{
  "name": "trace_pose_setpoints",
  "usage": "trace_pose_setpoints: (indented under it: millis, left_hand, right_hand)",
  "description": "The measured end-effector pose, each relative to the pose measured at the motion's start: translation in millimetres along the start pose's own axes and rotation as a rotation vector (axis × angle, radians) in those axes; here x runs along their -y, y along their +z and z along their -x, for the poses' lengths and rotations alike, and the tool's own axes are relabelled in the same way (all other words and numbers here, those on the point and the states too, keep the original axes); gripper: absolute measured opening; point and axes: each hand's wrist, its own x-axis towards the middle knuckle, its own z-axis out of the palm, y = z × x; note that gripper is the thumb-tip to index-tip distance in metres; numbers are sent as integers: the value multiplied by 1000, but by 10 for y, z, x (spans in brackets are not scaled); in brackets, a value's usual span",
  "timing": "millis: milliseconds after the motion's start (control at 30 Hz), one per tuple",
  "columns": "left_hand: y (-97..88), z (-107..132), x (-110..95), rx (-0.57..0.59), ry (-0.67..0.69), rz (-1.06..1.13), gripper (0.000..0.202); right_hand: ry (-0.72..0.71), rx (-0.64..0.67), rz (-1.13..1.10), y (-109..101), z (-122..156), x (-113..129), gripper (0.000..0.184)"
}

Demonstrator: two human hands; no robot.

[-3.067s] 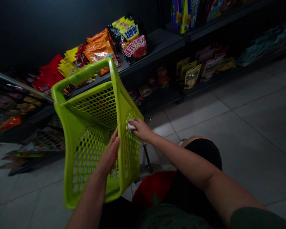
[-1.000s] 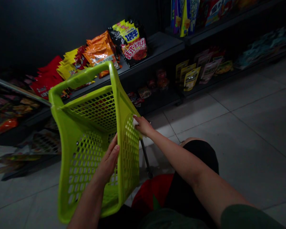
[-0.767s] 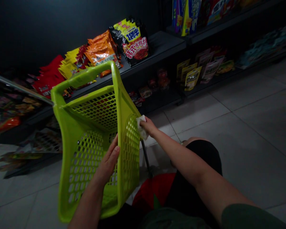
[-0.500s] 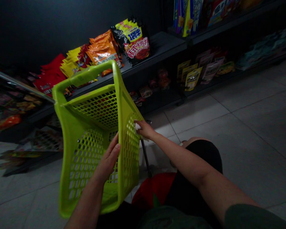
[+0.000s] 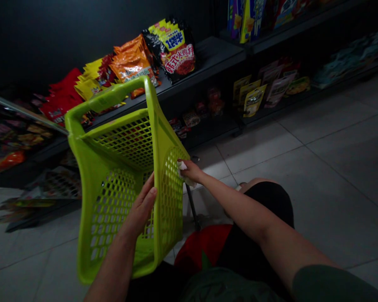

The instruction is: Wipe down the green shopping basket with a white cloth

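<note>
A lime-green plastic shopping basket (image 5: 155,167) with a handle and latticed walls stands tilted in front of me, its opening towards me. My left hand (image 5: 143,205) reaches into the opening and holds the right-hand wall at the rim. Its thumb lies against the rim, and the fingertips are partly hidden behind it. On the outer side of that same wall, my right hand (image 5: 192,170) presses a white cloth or tissue (image 5: 182,166), bunched under the fingers, onto the lattice. Nothing shows inside the basket.
Dark shelves (image 5: 214,52) with bagged snacks (image 5: 178,54) run behind the basket. Small yellow pouches (image 5: 254,100) sit on a lower shelf to the right. A metal rod (image 5: 27,111) extends left from the basket. Below me is a red seat (image 5: 204,247) on a tiled floor (image 5: 343,180).
The view has shifted slightly, so the basket and shelves appear a little further left and up. More of the white cloth shows below my right hand. Both hands stay on the same wall.
</note>
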Motion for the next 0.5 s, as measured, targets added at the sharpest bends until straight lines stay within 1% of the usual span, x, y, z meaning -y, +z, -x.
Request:
trace_pose_setpoints:
  millis: [33,100,167,200,233,267,400,467,500]
  left_hand:
    - [-4,7,9,-5,4,-3,61]
    - [-14,23,18,-12,14,-27,60]
    - [-21,34,14,-10,17,-51,60]
    - [-20,35,7,-7,17,-56,60]
    - [-17,32,-3,-5,16,-57,60]
    - [-10,27,-14,-4,14,-55,60]
    - [37,2,-68,2,-8,-11,64]
    - [55,6,-83,0,-25,0,65]
    - [58,14,-84,-4,-30,-3,66]
  right_hand:
    - [25,-1,-11,6,-14,5,57]
    - [123,-23,-93,12,-24,14,47]
    - [211,-97,-204,14,2,23,39]
    - [231,-135,-246,14,29,30,37]
    - [228,-149,-271,15,62,40,36]
    - [206,-133,-278,18,99,53,35]
    - [68,36,-212,44,203,122,45]
    - [34,56,-157,57,201,144,46]
    - [36,63,-128,60,190,147,43]
